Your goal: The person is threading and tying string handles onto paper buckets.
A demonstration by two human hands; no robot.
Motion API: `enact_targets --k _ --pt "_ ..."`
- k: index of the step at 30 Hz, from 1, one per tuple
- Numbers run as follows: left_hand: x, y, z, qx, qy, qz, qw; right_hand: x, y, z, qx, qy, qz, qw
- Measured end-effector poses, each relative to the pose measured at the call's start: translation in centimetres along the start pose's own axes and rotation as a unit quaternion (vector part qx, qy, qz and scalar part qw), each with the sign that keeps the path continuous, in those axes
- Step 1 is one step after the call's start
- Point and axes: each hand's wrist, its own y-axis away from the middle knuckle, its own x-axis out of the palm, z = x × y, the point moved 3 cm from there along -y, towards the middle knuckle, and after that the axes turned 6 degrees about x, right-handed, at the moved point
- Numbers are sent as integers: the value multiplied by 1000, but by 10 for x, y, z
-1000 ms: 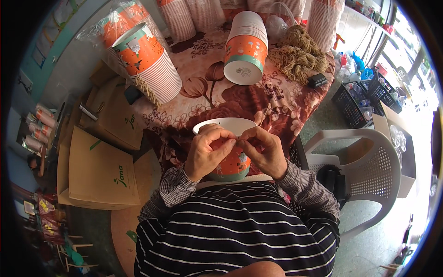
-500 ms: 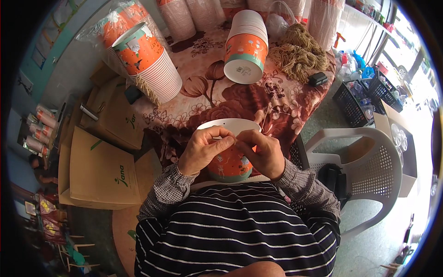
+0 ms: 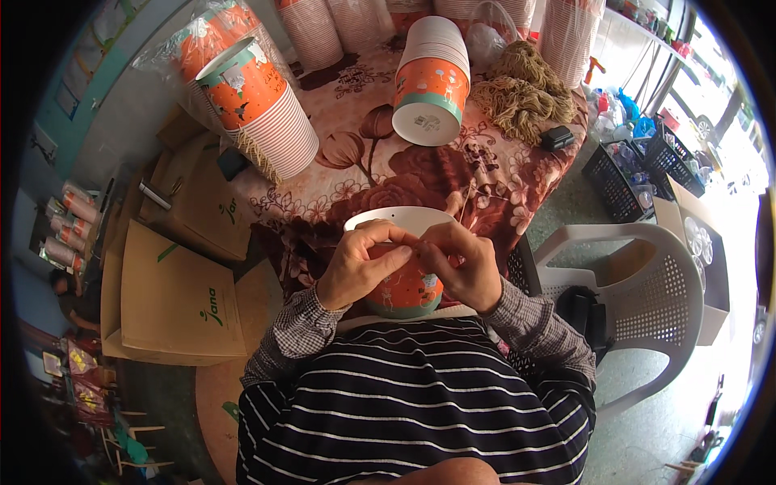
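An orange paper bucket point(image 3: 402, 297) with a green base band and white inside stands upright against my body at the near table edge. Over its front rim, my left hand point(image 3: 361, 265) and my right hand point(image 3: 466, 267) meet fingertip to fingertip. Each one pinches with thumb and forefinger. Whatever lies between the fingers is too small and covered to make out. Beyond the bucket, a nested stack of the same buckets point(image 3: 432, 85) lies tilted, its white base facing me. A leaning stack point(image 3: 267, 113) at left has twisted cords point(image 3: 257, 158) hanging beside it.
Hanks of tan cord point(image 3: 529, 93) lie at the far right of the flowered tablecloth point(image 3: 356, 182), near a small black object point(image 3: 557, 138). Wrapped bucket stacks point(image 3: 311, 36) line the back. Cardboard boxes point(image 3: 174, 295) stand left; a plastic chair point(image 3: 687, 299) and black crates point(image 3: 618, 182) right.
Both hands have shifted slightly and the fingertips have drawn closer together, with the right forefinger turned more downward. The bucket has barely moved.
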Motion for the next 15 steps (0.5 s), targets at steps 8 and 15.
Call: enact_targets --k 8,15 --pt "0 2 4 -45 38 -16 998 1 0 -10 114 -133 53 983" --pt "1 3 5 -33 34 -42 998 1 1 -12 100 -116 57 987"
